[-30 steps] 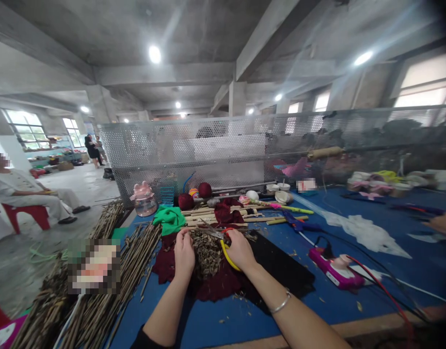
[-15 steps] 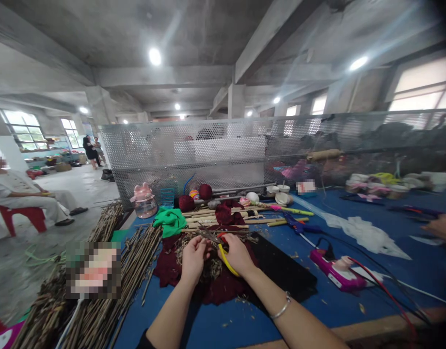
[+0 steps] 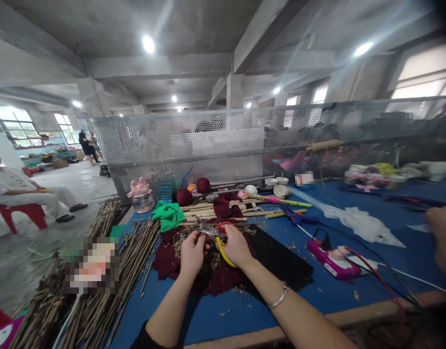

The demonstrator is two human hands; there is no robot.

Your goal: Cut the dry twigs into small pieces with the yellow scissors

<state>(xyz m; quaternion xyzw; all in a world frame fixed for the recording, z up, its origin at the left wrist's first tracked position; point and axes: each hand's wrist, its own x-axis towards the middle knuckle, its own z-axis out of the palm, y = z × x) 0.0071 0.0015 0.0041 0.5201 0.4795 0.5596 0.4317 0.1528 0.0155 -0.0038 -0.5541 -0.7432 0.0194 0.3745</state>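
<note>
Well, just above the maroon cloth (image 3: 217, 285), a pair of scissors (image 3: 209, 231) with one red handle and one yellow handle. Right hand (image 3: 236, 248) closed around those handles, over the far right part of the cloth. Left hand (image 3: 192, 254) close by, over the middle of the cloth, fingers curled in near the blades. Too small to tell if pinched on a scrap or on nothing. Under both hands, a heap of dry plant bits (image 3: 213, 262) on top of the cloth.

Scissors likely hard and stiff, with a bit of weight, but easy for one hand. Best held by the colored handles, with skin kept well off the sharp blades. Dry bits likely very light, rough and snappy, so best picked up softly with fingertips near the middle. Too hard a squeeze, and maybe crumbs all over. Cloth likely soft and floppy, quick to bunch up, so best lifted by two edges at once, to keep from spilling the heap.

Left of the cloth, a big pile of long thin stems (image 3: 141, 252), probably stiff but easy to snap. Right of the cloth, a flat black sheet (image 3: 277, 261) on the blue counter (image 3: 155, 310).
</note>
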